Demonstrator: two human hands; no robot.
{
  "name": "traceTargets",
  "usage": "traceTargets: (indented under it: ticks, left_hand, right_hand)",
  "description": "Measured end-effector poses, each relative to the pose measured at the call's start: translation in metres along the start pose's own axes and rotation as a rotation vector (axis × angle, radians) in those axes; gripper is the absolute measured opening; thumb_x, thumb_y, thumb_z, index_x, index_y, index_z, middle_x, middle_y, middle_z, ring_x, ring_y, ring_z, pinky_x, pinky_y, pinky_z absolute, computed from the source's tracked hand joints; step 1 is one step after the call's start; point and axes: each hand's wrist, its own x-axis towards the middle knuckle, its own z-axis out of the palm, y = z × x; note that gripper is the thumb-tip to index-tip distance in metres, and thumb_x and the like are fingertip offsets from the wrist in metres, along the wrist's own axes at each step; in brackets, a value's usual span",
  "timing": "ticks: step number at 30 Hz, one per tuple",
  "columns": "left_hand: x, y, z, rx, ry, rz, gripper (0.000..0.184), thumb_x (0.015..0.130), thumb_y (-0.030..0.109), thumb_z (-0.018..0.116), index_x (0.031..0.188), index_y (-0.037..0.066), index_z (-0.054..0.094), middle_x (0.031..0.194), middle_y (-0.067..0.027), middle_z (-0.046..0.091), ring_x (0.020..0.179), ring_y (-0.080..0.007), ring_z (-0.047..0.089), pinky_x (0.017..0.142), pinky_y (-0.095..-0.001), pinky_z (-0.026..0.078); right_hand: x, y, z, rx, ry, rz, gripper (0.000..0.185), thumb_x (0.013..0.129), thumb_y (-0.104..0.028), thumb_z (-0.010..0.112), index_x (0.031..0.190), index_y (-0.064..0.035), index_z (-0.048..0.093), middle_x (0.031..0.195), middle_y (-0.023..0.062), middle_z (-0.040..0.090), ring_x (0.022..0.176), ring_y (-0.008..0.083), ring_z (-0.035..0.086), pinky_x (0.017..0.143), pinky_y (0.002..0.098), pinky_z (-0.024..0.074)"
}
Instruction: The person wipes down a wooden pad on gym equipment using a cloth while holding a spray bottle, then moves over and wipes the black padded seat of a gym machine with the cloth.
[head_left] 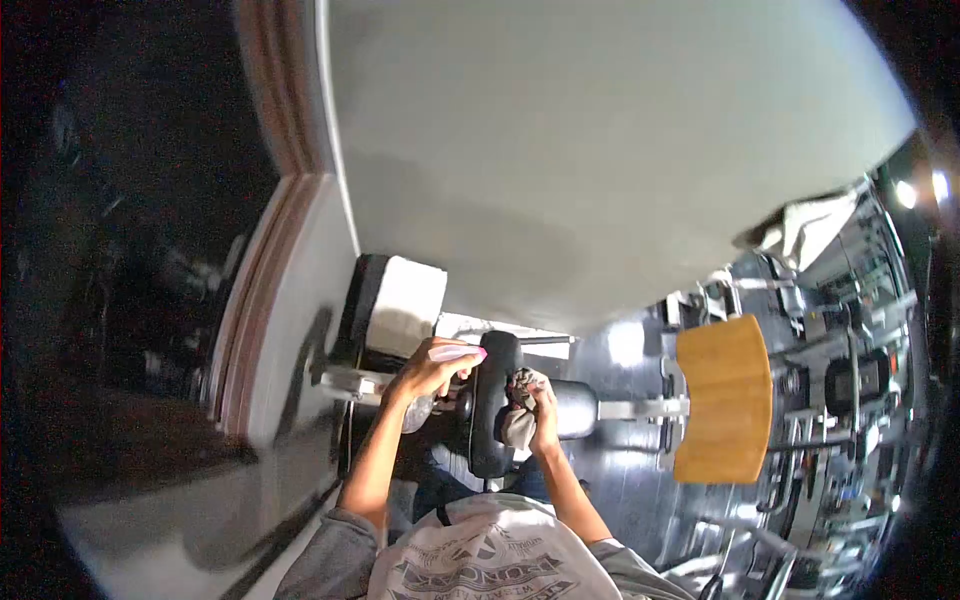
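Observation:
My left hand (428, 376) is closed around what looks like a spray bottle (455, 353), with a white head and a pink tip pointing right. A rounded, clear part shows below that hand. In my right hand (544, 412) is a bunched cloth (520, 425), partly dark-patterned and partly pale. The cloth lies against a long black pad (490, 440) of a gym machine, and the fingers curl over it. A second black pad (575, 408) is just to the right of that hand.
A metal bar (640, 410) runs right from the pads to a curved wooden board (725, 400). White-topped box (405, 305) stands by the pale wall (560, 170). Other gym equipment (855, 385) fills the right side. A dark window (130, 230) is at left.

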Motion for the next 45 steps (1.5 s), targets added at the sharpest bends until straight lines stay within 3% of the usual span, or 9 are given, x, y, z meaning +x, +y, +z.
traceTargets:
  ticks: [11, 16, 21, 23, 25, 29, 37, 41, 45]
  left_hand:
    - [0.067, 0.014, 0.007, 0.129, -0.508, -0.092, 0.031, 0.092, 0.034, 0.063, 0.091, 0.004, 0.072, 0.068, -0.0035, 0.062, 0.043, -0.0097, 0.053, 0.036, -0.0254, 0.041]
    - [0.085, 0.005, 0.010, 0.115, -0.685, -0.167, 0.033, 0.094, 0.031, 0.062, 0.101, 0.000, 0.072, 0.070, -0.0065, 0.064, 0.041, -0.0104, 0.054, 0.036, -0.0244, 0.042]
    - [0.089, 0.010, 0.008, 0.105, -0.623, -0.282, 0.033, 0.091, 0.026, 0.064, 0.100, -0.005, 0.068, 0.070, -0.0120, 0.065, 0.039, -0.0121, 0.053, 0.035, -0.0250, 0.042]
    - [0.088, 0.010, 0.007, 0.089, -0.577, -0.332, 0.033, 0.089, 0.024, 0.065, 0.098, -0.008, 0.066, 0.071, -0.0156, 0.066, 0.038, -0.0133, 0.054, 0.034, -0.0253, 0.043]
    - [0.086, 0.009, 0.006, 0.001, -0.548, -0.342, 0.034, 0.087, 0.022, 0.064, 0.097, -0.010, 0.065, 0.070, -0.0181, 0.065, 0.036, -0.0146, 0.053, 0.033, -0.0261, 0.043]
    - [0.083, 0.006, 0.003, 0.010, -0.551, -0.277, 0.036, 0.087, 0.028, 0.064, 0.094, -0.007, 0.066, 0.071, -0.0134, 0.065, 0.036, -0.0130, 0.050, 0.033, -0.0257, 0.040]
    - [0.077, -0.002, 0.001, 0.018, -0.539, -0.129, 0.038, 0.093, 0.031, 0.057, 0.098, -0.005, 0.066, 0.072, -0.0140, 0.065, 0.035, -0.0142, 0.049, 0.033, -0.0260, 0.040]
    - [0.077, -0.006, 0.003, -0.043, -0.534, -0.132, 0.036, 0.094, 0.031, 0.055, 0.101, -0.004, 0.065, 0.075, -0.0132, 0.066, 0.035, -0.0139, 0.049, 0.033, -0.0267, 0.040]
    - [0.073, -0.009, 0.007, -0.058, -0.519, -0.004, 0.037, 0.094, 0.032, 0.057, 0.102, -0.003, 0.066, 0.075, -0.0120, 0.065, 0.038, -0.0124, 0.049, 0.037, -0.0247, 0.041]
  right_hand:
    - [-0.012, 0.044, -0.005, 0.229, 0.332, 0.013, 0.037, 0.090, -0.027, 0.059, 0.120, -0.0065, 0.059, 0.103, 0.0072, 0.067, 0.085, 0.0173, 0.064, 0.075, 0.0293, 0.0519]
    - [-0.029, 0.074, -0.006, 0.378, 0.468, -0.023, 0.034, 0.090, -0.030, 0.057, 0.118, -0.0104, 0.059, 0.104, 0.0052, 0.064, 0.088, 0.0183, 0.062, 0.078, 0.0338, 0.0518]
    - [-0.039, 0.073, 0.015, 0.468, 0.484, -0.272, 0.048, 0.090, -0.030, 0.055, 0.132, -0.0094, 0.047, 0.113, 0.0090, 0.059, 0.093, 0.0227, 0.062, 0.083, 0.0361, 0.0521]
    - [-0.043, 0.063, 0.022, 0.442, 0.472, -0.345, 0.064, 0.085, -0.032, 0.060, 0.140, -0.0067, 0.038, 0.123, 0.0123, 0.055, 0.107, 0.0252, 0.058, 0.094, 0.0378, 0.0479]
    - [-0.043, 0.060, 0.027, 0.093, 0.509, -0.529, 0.074, 0.079, -0.033, 0.070, 0.139, -0.0010, 0.039, 0.125, 0.0136, 0.053, 0.115, 0.0260, 0.054, 0.103, 0.0383, 0.0405]
    - [-0.046, 0.040, 0.028, -0.174, 0.310, -0.521, 0.084, 0.071, -0.032, 0.081, 0.138, 0.0003, 0.042, 0.127, 0.0170, 0.053, 0.120, 0.0274, 0.053, 0.104, 0.0388, 0.0401]
    - [-0.052, 0.043, 0.028, -0.304, 0.357, -0.612, 0.104, 0.064, -0.025, 0.087, 0.146, -0.0019, 0.028, 0.132, 0.0170, 0.049, 0.126, 0.0270, 0.048, 0.107, 0.0396, 0.0376]
    - [-0.057, 0.043, 0.033, -0.359, 0.409, -0.612, 0.104, 0.062, -0.028, 0.087, 0.144, -0.0006, 0.028, 0.134, 0.0218, 0.046, 0.124, 0.0334, 0.051, 0.107, 0.0416, 0.0400]
    - [-0.052, 0.045, 0.028, -0.497, 0.391, -0.666, 0.078, 0.065, -0.020, 0.079, 0.132, 0.0007, 0.046, 0.123, 0.0186, 0.056, 0.115, 0.0306, 0.058, 0.100, 0.0398, 0.0451]
